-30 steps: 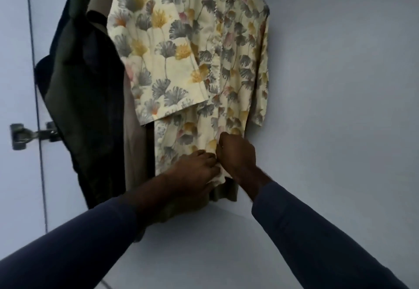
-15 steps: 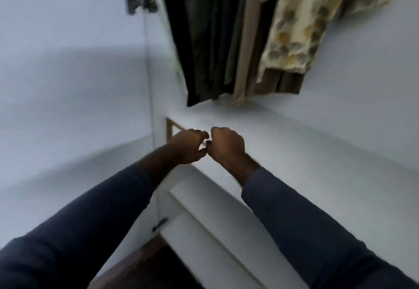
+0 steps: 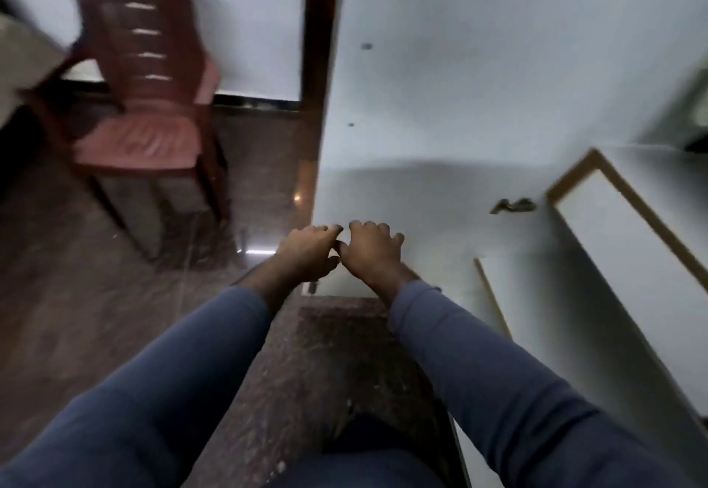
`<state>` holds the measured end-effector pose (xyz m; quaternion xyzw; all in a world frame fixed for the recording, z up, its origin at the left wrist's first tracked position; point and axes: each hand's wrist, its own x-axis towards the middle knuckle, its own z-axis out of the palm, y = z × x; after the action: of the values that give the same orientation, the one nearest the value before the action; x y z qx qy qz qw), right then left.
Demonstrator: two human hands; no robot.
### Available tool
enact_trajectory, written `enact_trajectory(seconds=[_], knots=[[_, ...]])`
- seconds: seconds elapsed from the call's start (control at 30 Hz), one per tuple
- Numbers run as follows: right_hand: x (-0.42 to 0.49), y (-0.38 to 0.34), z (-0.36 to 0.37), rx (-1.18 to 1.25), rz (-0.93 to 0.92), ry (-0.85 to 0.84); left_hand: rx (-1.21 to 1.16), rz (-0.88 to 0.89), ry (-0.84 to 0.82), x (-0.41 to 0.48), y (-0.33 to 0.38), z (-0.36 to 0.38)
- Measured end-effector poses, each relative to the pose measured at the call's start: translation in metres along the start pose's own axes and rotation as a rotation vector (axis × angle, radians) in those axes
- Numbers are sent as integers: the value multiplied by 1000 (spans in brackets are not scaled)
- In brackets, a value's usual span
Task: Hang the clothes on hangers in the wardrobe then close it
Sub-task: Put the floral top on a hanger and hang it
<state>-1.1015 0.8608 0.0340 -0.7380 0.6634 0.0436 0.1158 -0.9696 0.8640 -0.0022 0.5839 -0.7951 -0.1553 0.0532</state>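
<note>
My left hand (image 3: 310, 254) and my right hand (image 3: 373, 254) are side by side, almost touching, with loosely curled fingers that hold nothing. They hover in front of the lower part of the open white wardrobe door (image 3: 459, 85). A metal hinge (image 3: 513, 205) sits on that door to the right of my hands. The wardrobe's white base with a wooden-edged panel (image 3: 620, 257) is at the right. No clothes or hangers are plainly visible; only a blurred patch shows at the top right edge.
A dark red plastic chair (image 3: 141, 104) stands on the brown stone floor (image 3: 95, 315) at the left. A dark wooden door frame (image 3: 320, 28) runs up behind the wardrobe door's edge. The picture is blurred by motion.
The view has swung down and to the left, away from the hanging floral garment, which has left the view. Both hands let go of its hem and dropped, staying close together.
</note>
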Motion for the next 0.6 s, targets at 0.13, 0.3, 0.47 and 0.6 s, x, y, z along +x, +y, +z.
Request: enact_trajectory(seconds=[0.13,0.3,0.47,0.6], knots=[[26,-111,33,28,-211,-91,7,-275,21,-51,-110,0],[77,-226,68,12,-427,-198,-8,-537,24,-89,-218,-22],[139,-337,81,-5,-587,-271,-30,-763,31,-109,-326,-52],[181,-416,79,9,-713,-283,-120,-919,42,-119,-396,-84]])
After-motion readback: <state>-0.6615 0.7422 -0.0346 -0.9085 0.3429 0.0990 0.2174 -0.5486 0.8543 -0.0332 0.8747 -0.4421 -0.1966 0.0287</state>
